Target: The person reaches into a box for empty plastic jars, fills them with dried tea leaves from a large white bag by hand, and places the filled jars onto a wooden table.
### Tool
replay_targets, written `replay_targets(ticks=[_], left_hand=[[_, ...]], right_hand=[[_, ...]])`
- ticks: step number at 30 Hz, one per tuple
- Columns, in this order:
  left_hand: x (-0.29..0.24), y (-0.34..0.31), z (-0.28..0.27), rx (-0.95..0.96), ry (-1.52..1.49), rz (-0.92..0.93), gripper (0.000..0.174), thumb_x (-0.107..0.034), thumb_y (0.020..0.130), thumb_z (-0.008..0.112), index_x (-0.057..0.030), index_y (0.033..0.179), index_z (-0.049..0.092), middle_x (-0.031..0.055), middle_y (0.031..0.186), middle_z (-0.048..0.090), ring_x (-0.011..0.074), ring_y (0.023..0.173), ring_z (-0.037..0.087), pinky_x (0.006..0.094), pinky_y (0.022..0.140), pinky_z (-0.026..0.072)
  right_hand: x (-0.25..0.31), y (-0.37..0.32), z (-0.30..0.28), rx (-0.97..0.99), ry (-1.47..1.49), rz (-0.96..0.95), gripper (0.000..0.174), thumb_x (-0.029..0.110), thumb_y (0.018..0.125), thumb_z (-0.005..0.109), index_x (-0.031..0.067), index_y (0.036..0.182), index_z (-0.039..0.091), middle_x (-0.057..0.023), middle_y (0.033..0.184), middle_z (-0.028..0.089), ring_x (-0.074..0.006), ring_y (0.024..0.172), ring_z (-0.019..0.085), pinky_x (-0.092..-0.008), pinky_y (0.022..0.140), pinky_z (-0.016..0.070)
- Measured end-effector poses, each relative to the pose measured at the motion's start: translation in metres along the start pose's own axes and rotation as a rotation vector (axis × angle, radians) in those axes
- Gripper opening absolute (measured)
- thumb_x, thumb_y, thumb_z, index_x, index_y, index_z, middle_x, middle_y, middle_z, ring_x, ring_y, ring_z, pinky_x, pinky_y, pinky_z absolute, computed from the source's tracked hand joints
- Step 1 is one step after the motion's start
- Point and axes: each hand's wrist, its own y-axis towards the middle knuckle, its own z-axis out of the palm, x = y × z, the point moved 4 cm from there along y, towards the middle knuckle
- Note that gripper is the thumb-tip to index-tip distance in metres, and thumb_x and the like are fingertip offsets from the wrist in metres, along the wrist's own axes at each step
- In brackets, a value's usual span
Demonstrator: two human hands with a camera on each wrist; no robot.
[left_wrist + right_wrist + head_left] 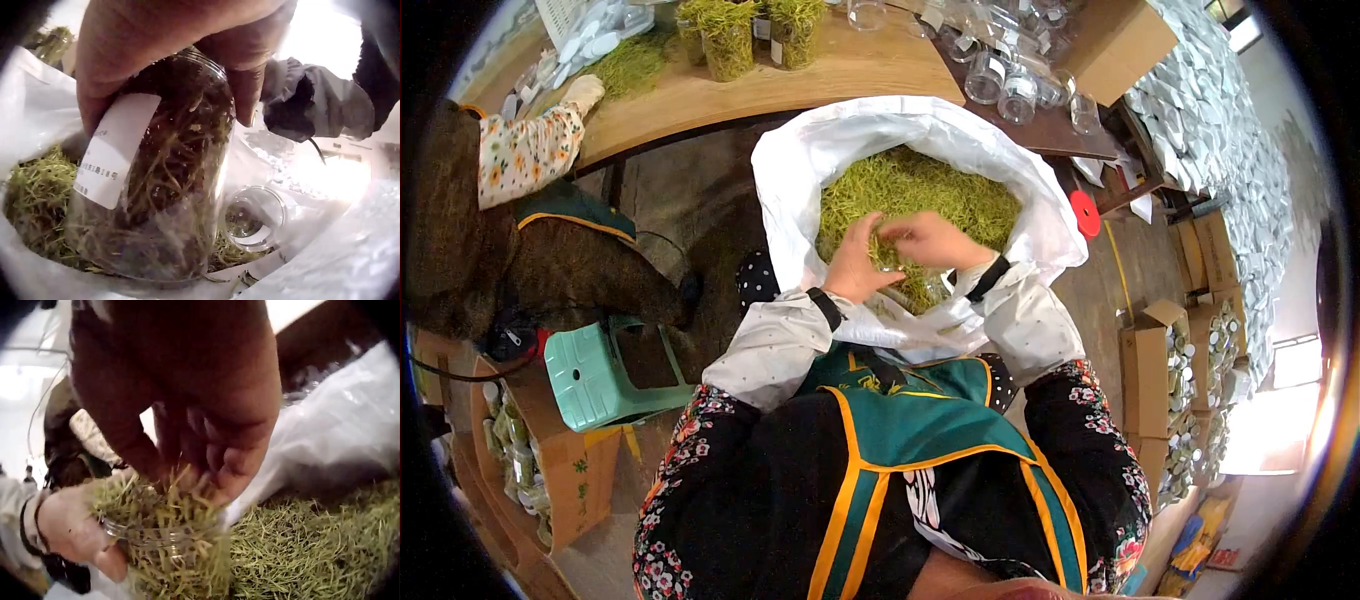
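Below me stands a white sack [785, 200] filled with dried yellow-green plant strands [960, 185]. Over it my left hand [855, 270] grips a clear jar [181, 187] with a white label, fingers and thumb around its upper part. Dried strands fill the jar and stick up out of its mouth in the right wrist view. My right hand [940, 242] is at that mouth, its curled fingers [234, 465] pinching the strands there. A second clear jar [256, 219] lies in the sack beside the held one.
On the wooden table [850, 85] ahead stand filled jars [730, 50] and several clear jars [1018, 95]. Another person's sleeve [530, 160] is at the left, near a green stool [585, 375]. Cardboard boxes [1150, 370] of jars stand to the right.
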Motion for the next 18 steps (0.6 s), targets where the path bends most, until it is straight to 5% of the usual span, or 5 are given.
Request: replay_targets(ticks=[5,7,8,10,18], left_hand=[[0.026,-0.002,-0.016,-0.157,-0.056,0.054,0.066,-0.029,0.066,0.095,-0.0036,0.117,0.06,0.0186,0.132,0.049,0.0359,0.127,0.05,0.0408,0.11,0.0405],[0.028,-0.005,-0.023,-0.186,-0.053,0.012,0.065,-0.029,0.067,0.095,-0.0038,0.115,0.061,0.0181,0.131,0.049,0.0352,0.127,0.05,0.0408,0.11,0.0403],[0.03,-0.006,-0.027,-0.217,-0.05,-0.026,0.063,-0.029,0.067,0.095,-0.004,0.113,0.061,0.0175,0.13,0.05,0.0346,0.127,0.05,0.0409,0.11,0.0401],[0.036,-0.005,-0.033,-0.228,-0.036,-0.038,0.059,-0.03,0.067,0.095,-0.0043,0.11,0.062,0.0169,0.129,0.051,0.034,0.126,0.05,0.0408,0.11,0.0401],[0.031,-0.002,-0.047,-0.225,-0.064,-0.099,0.072,-0.024,0.066,0.094,-0.0054,0.124,0.056,0.0181,0.129,0.051,0.0349,0.125,0.051,0.0431,0.108,0.0421]], right_hand=[[-0.109,0.029,-0.026,-0.115,0.086,0.478,0.051,0.03,0.086,0.071,0.0092,0.133,0.065,-0.0235,0.123,0.069,-0.0304,0.105,0.07,-0.0412,0.092,0.054],[-0.12,0.037,-0.017,-0.06,-0.309,0.607,0.08,0.049,0.083,0.076,0.0148,0.15,0.049,-0.0255,0.149,0.049,-0.0414,0.128,0.056,-0.0494,0.109,0.0446],[-0.128,0.035,-0.003,0.093,-0.33,0.756,0.104,0.064,0.075,0.079,0.018,0.158,0.037,-0.0254,0.161,0.029,-0.0515,0.144,0.031,-0.0601,0.117,0.0322],[-0.104,0.041,0.036,0.272,-0.534,0.632,0.111,0.063,0.071,0.083,0.0191,0.16,0.032,-0.0245,0.163,0.024,-0.0536,0.147,0.02,-0.0655,0.115,0.0308],[-0.082,0.001,0.088,0.108,-0.656,0.286,0.076,0.008,0.072,0.078,0.0162,0.141,0.049,-0.0157,0.138,0.046,-0.0431,0.119,0.052,-0.0502,0.089,0.0566]])
